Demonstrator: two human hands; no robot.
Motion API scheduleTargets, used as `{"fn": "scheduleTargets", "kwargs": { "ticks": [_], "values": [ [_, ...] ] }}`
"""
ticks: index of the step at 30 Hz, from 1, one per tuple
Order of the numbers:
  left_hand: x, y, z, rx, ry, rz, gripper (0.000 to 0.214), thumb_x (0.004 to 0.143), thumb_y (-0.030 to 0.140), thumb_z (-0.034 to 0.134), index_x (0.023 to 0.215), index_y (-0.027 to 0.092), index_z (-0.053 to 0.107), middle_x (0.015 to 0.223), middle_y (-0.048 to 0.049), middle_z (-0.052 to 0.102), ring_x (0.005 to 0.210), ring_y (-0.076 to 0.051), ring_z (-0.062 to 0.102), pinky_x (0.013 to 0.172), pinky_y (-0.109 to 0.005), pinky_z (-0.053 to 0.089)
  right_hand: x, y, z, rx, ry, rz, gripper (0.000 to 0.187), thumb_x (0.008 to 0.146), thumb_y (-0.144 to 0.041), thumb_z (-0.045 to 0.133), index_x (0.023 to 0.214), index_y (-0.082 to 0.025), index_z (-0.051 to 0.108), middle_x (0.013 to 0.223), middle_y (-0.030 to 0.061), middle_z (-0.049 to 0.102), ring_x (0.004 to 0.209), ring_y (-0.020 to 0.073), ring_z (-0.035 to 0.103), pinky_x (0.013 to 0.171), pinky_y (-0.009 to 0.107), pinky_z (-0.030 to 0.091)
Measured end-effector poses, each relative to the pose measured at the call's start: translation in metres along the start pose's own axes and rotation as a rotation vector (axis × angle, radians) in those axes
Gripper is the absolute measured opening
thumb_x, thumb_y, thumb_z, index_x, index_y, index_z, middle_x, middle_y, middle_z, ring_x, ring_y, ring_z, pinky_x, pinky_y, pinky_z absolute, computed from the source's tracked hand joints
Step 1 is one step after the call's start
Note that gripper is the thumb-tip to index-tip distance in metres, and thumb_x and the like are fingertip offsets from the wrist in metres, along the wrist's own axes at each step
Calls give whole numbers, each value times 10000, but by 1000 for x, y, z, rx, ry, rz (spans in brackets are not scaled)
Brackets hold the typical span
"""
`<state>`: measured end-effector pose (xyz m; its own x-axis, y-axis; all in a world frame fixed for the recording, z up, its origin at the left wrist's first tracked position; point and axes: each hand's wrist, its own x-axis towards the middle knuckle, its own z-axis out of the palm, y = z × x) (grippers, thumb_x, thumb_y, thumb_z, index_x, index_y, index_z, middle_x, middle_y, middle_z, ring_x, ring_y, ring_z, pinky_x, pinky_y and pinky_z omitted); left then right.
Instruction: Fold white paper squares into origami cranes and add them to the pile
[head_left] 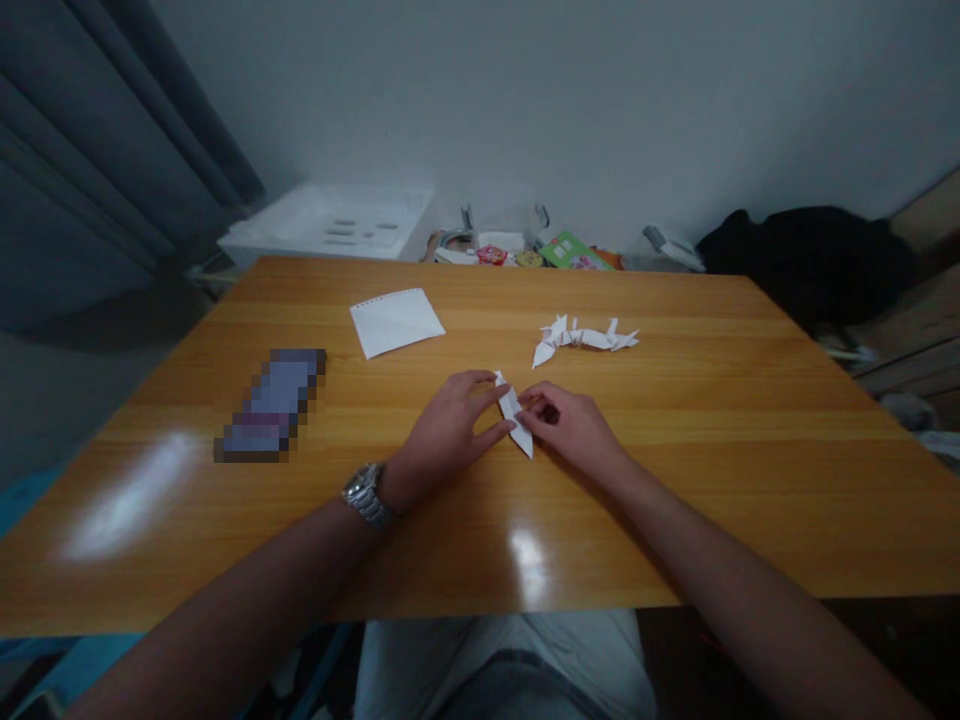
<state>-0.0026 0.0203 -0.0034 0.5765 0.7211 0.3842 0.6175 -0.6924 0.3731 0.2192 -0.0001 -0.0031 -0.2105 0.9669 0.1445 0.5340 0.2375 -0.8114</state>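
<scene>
A narrow strip of folded white paper [514, 414], pointed at its near end, lies slantwise between my hands over the middle of the table. My left hand [454, 420], with a metal watch [367, 494] on the wrist, grips it from the left with thumb and fingers. From the right, the thumb and fingertips of my right hand [574, 425] pinch its edge. Beyond my right hand rests a joined, spiky folded-paper figure [592, 338]. A sheet of white paper [397, 322] with a perforated edge lies farther back on the left.
A blurred-out phone-like device [274, 405] lies on the left of the wooden table [712, 400]. Past the far edge stand a white plastic container [330, 225] and several packets, one a green packet [574, 252]. Dark cloth [810, 255] is heaped at the back right.
</scene>
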Motion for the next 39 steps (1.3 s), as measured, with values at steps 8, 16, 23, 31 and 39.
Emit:
{"fn": "scheduleTargets", "kwargs": {
  "ticks": [8, 16, 23, 31, 39],
  "values": [
    [-4, 2, 7, 98, -160, 20, 652, 942, 542, 624, 1460, 155, 538, 1496, -180, 509, 1375, -330, 480, 1186, -498, 378, 0, 1, 1, -162, -23, -156, 118, 901, -180, 693, 1013, -200, 722, 828, 15, 712, 719, 154, 638, 686, 276, 475],
    [-6, 2, 8, 125, -213, 20, 664, 981, 546, 552, 1521, 170, 465, 1575, -159, 442, 1446, -354, 407, 1220, -533, 306, 3, 12, -14, -281, -151, -406, 154, 959, -181, 641, 1067, -194, 749, 987, 82, 685, 923, 207, 637, 825, 349, 520],
    [-3, 0, -2, 85, -175, 53, 566, 994, 453, 568, 1484, 178, 502, 1532, -142, 498, 1398, -306, 475, 1180, -476, 383, 2, 9, -19, -330, -214, -422, 173, 961, -160, 635, 1073, -186, 764, 1016, 98, 679, 963, 221, 632, 865, 379, 532],
    [3, 1, -13, 16, -205, 61, 301, 969, 262, 605, 1255, 176, 644, 1250, -90, 688, 1137, -258, 645, 1025, -417, 514, 3, 11, -17, -300, -206, -404, 196, 971, -162, 616, 1109, -218, 743, 1056, 88, 673, 996, 217, 629, 896, 392, 529],
    [3, -2, -9, -26, -207, 68, 275, 960, 261, 614, 1227, 199, 643, 1244, -75, 671, 1139, -254, 628, 1031, -400, 498, 3, 10, -19, -293, -179, -432, 237, 975, -169, 600, 1172, -226, 719, 1115, 98, 658, 1036, 223, 621, 905, 395, 532]
  ]
}}
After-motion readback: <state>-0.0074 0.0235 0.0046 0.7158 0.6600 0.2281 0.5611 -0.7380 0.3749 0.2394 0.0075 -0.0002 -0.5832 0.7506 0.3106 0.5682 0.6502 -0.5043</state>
